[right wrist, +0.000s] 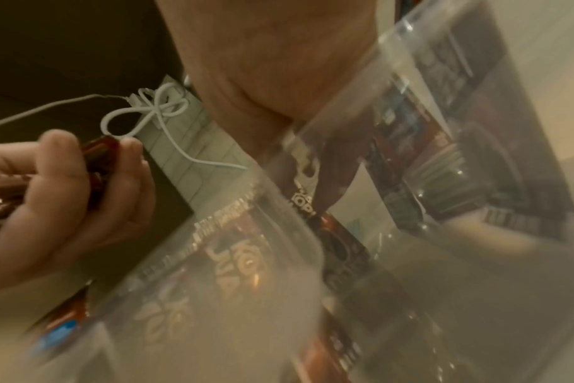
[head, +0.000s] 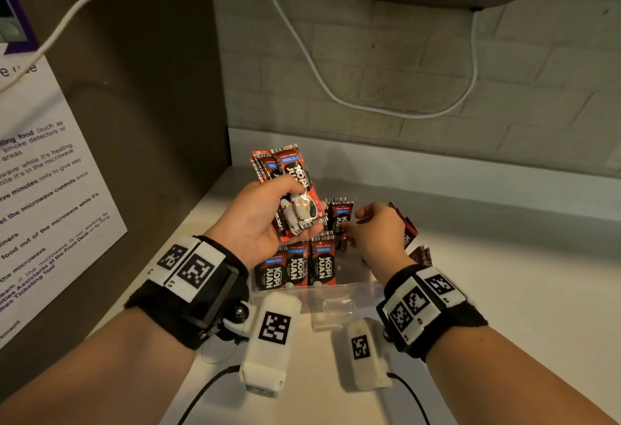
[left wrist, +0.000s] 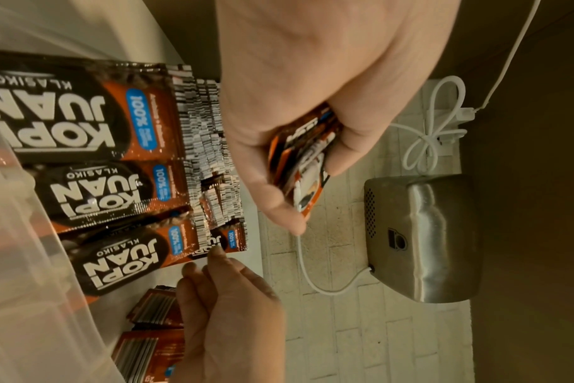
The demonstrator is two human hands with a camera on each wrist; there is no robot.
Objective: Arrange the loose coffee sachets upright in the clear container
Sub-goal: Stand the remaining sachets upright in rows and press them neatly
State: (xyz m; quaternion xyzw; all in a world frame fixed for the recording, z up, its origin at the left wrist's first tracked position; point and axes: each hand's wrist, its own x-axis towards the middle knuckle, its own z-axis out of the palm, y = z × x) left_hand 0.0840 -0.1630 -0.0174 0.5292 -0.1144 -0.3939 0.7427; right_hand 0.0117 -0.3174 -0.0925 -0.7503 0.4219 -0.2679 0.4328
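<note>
Nearest, the clear container (head: 349, 293) on the white counter (head: 504, 290), upright sachets (head: 295, 266) packed along its left side, room open at its right. Above it, left hand (head: 265, 219) curled round a fanned bunch of sachets (head: 292, 182). Right hand (head: 379, 233) over the right side, fingertips pinching one standing sachet (head: 341, 219). Loose sachets (head: 408, 236) just beyond the right rim.

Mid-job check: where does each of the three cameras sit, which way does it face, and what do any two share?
Head: worn high, looks down at the clear container of upright sachets; both forearms, left hand gripping a sachet bundle, right hand.
Left wrist: looks along the left hand at the hand dryer.
Right wrist: blurred, peers through the container wall.
Shared: all show the left hand's bundle.
</note>
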